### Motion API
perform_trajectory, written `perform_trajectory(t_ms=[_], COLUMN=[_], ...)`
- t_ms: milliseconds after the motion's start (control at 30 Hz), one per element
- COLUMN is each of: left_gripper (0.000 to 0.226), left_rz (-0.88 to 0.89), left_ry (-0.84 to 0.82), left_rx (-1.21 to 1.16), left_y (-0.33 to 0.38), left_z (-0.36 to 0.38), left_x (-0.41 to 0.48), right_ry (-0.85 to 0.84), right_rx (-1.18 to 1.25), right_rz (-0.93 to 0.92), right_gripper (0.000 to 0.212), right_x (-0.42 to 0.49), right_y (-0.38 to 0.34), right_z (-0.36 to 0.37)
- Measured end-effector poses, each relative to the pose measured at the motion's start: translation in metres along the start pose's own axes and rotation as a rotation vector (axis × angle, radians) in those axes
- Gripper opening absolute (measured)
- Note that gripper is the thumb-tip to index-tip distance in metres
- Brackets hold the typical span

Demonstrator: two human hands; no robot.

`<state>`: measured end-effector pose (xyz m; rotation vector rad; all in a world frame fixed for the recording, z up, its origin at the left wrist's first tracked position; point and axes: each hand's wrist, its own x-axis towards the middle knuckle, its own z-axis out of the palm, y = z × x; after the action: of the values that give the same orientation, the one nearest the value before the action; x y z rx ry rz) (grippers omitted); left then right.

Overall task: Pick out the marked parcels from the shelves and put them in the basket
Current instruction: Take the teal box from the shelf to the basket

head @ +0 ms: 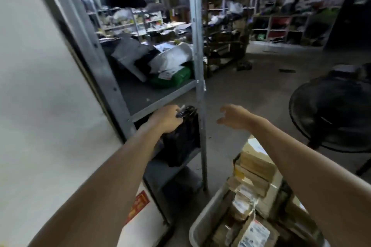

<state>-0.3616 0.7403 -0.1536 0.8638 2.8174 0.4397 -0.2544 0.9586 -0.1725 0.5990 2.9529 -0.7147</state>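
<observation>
The grey metal shelf unit (197, 46) stands left of the grey basket (201, 223), which is packed with boxed parcels. In the lower shelf bay is a black parcel (181, 142). The left hand (165, 119) has its fingers clamped on the parcel's bunched top. The right hand (233, 116) hovers beside the post, fingers apart, holding nothing.

View: one wide camera was worn on my head.
Facing: it looked forward and down, past my left hand (165, 119) and right hand (234, 116), at the shelf (160, 94) and basket (200, 224).
Nearness: my arms (112, 176) filled the bottom; the far racks (230, 16) were small and blurred.
</observation>
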Motion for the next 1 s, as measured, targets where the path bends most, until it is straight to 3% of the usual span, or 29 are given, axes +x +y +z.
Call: perform_trajectory(t_ms=[167, 367, 567, 800, 1000], left_gripper=[0.043, 0.048, 0.045, 0.048, 0.047], left_rz=[-0.234, -0.531, -0.834, -1.124, -1.329], left_ry=[0.075, 0.287, 0.366, 0.432, 0.495], left_rx=[0.001, -0.01, -0.028, -0.111, -0.132], left_y=[-0.079, -0.167, -0.219, -0.232, -0.225], left_z=[-0.049, -0.078, -0.083, -0.048, -0.01], left_x=[-0.113, -0.267, -0.436, -0.623, -0.73], right_ry=[-0.104, -0.191, -0.296, -0.449, -0.607], right_rx=[-0.052, -0.051, -0.071, -0.121, -0.135], right_rz=[-0.302, -0.539, -0.785, -1.068, -1.222], right_gripper=[0.019, 0.04, 0.052, 0.053, 0.056], right_x=[-0.018, -0.065, -0.156, -0.295, -0.379], right_y=[-0.115, -0.245, -0.349, -0.434, -0.478], right_z=[0.028, 0.081, 0.133, 0.208, 0.266])
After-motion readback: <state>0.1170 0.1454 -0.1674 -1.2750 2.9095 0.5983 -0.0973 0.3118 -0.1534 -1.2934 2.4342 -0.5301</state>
